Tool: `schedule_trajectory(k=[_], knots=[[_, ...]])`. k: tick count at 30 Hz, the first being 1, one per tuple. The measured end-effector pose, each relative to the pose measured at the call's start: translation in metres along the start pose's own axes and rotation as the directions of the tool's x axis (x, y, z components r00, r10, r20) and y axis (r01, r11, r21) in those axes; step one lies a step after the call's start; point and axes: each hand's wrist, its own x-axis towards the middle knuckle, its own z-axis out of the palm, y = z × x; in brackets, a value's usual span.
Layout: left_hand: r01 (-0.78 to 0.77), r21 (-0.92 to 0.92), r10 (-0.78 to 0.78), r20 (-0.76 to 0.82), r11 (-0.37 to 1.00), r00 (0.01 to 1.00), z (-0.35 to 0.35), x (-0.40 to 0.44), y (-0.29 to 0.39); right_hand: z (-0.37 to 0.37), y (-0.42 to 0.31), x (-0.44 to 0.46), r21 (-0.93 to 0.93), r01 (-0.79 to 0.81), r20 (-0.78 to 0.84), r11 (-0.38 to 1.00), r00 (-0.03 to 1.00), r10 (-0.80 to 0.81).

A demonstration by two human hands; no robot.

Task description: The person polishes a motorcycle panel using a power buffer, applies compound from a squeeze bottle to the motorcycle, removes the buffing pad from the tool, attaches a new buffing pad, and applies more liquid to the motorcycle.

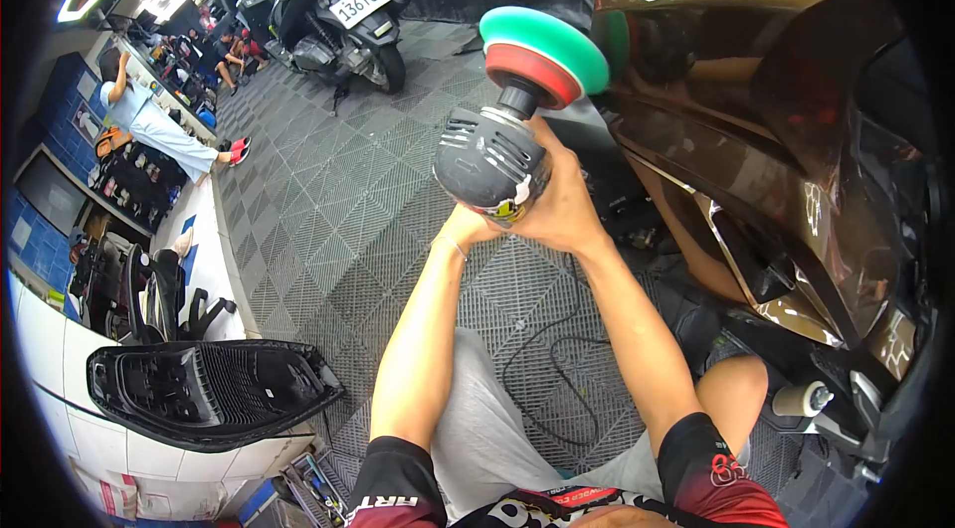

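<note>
A corded polisher (489,162) with a dark, scuffed head is held up in front of me in both hands. My right hand (565,198) is wrapped round its body just below the head. My left hand (472,227) closes on it from the other side, its fingers mostly hidden by the tool. At the polisher's far end sits a green foam pad (545,39) on a red backing (532,71). The pad's right edge lies close to a glossy brown motorcycle panel (716,95), which reflects it; whether they touch I cannot tell.
Behind stands a parked scooter (343,16). A detached black seat (214,391) lies at lower left near an office chair (164,294). A black cord (557,369) loops over the tiled floor (308,180). One person (149,115) stands at left; others sit farther back. A bottle (801,399) is at lower right.
</note>
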Motion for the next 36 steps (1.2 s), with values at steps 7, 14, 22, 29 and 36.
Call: schedule_trajectory(k=[7, 14, 22, 29, 36], knots=[[-0.038, -0.051, 0.036, -0.032, 0.998, 0.999, 0.010, 0.004, -0.015, -0.003, 0.015, -0.003, -0.017, -0.016, 0.003, 1.000, 1.000, 0.016], [-0.043, -0.054, 0.044, 0.020, 0.998, 0.999, 0.006, -0.008, -0.003, -0.001, -0.012, -0.004, -0.126, 0.039, -0.029, 0.991, 0.999, -0.043], [-0.199, -0.205, 0.243, 0.217, 0.958, 0.945, -0.004, -0.033, 0.016, 0.011, -0.081, 0.001, -0.239, 0.195, -0.162, 0.951, 0.958, -0.237], [-0.016, -0.499, 0.106, 0.153, 0.867, 0.982, -0.007, -0.021, 0.067, 0.010, -0.065, 0.002, -0.313, 0.050, -0.111, 0.949, 0.990, -0.088], [0.075, -0.607, 0.033, 0.166, 0.791, 0.986, -0.017, -0.023, 0.082, 0.020, -0.074, 0.015, -0.347, 0.026, -0.163, 0.937, 0.983, -0.088]])
